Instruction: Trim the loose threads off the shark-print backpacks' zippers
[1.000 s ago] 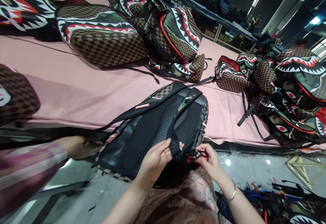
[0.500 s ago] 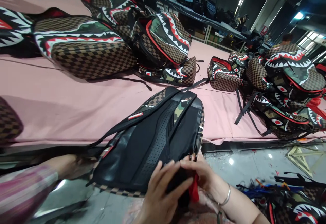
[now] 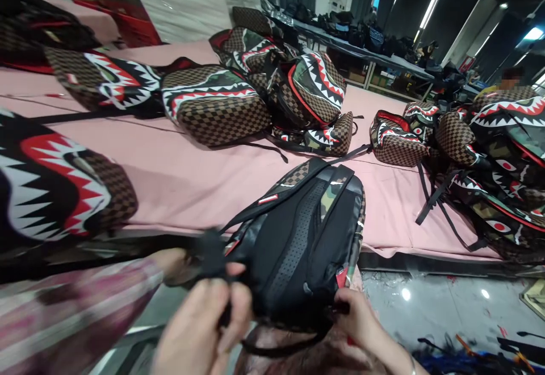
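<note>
A black backpack with a checkered and camouflage edge lies back panel up, tilted over the pink table's front edge. My left hand, blurred by motion, is closed on a dark strap left of the backpack's lower end. My right hand is closed on the lower right edge, just below a red tab. A black webbing loop hangs below the lower end. Another person's hand, in a plaid sleeve, reaches in from the left; its fingers are partly hidden.
Several shark-mouth backpacks lie along the pink table, including a checkered one behind and a pile at right. A large shark-mouth bag lies at left. Dark straps and other items lie on the floor, lower right.
The view has swung left. My left hand has moved from the backpack's lower right, beside my right hand, to its left side, and now grips a dark strap. My right hand remains at the lower right edge.
</note>
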`<action>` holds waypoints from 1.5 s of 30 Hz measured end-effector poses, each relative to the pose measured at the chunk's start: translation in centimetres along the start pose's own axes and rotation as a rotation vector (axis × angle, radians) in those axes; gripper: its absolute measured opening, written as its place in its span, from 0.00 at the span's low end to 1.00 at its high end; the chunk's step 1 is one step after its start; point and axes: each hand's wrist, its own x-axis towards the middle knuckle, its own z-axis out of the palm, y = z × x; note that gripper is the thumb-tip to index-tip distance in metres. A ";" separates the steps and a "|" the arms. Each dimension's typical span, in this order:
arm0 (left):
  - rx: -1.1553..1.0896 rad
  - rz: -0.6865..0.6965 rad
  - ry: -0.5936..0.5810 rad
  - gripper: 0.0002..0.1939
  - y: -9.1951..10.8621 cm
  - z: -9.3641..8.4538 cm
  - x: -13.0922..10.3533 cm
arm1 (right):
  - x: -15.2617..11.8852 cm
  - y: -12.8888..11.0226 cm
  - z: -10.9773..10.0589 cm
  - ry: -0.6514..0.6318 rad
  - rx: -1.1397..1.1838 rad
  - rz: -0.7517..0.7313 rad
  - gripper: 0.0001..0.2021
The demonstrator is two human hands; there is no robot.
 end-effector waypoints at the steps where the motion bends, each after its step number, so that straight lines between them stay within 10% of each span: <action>1: -0.033 -0.078 -0.031 0.18 -0.3 0.9 -0.2 | -0.3 -0.3 -0.6 0.007 -0.003 -0.028 0.05; 6: 0.023 -0.099 -0.132 0.18 -3.3 4.1 -0.9 | -0.3 -4.1 -2.6 0.027 0.057 -0.232 0.09; 19: 0.300 0.070 -0.182 0.17 -5.3 3.6 -1.4 | 1.7 -7.6 -0.8 0.110 -0.299 -0.681 0.08; 31: 0.027 -0.156 -0.228 0.15 -4.6 4.3 -1.3 | 1.4 -6.9 -1.3 0.135 -0.096 -0.570 0.05; 38: -0.482 -0.560 -0.591 0.10 -4.3 4.4 -1.8 | 3.4 -7.5 0.0 -0.043 0.447 -0.176 0.13; 45: -0.109 -0.262 -0.045 0.25 -5.6 4.1 -0.9 | 4.7 -7.9 1.2 -0.025 0.493 -0.038 0.17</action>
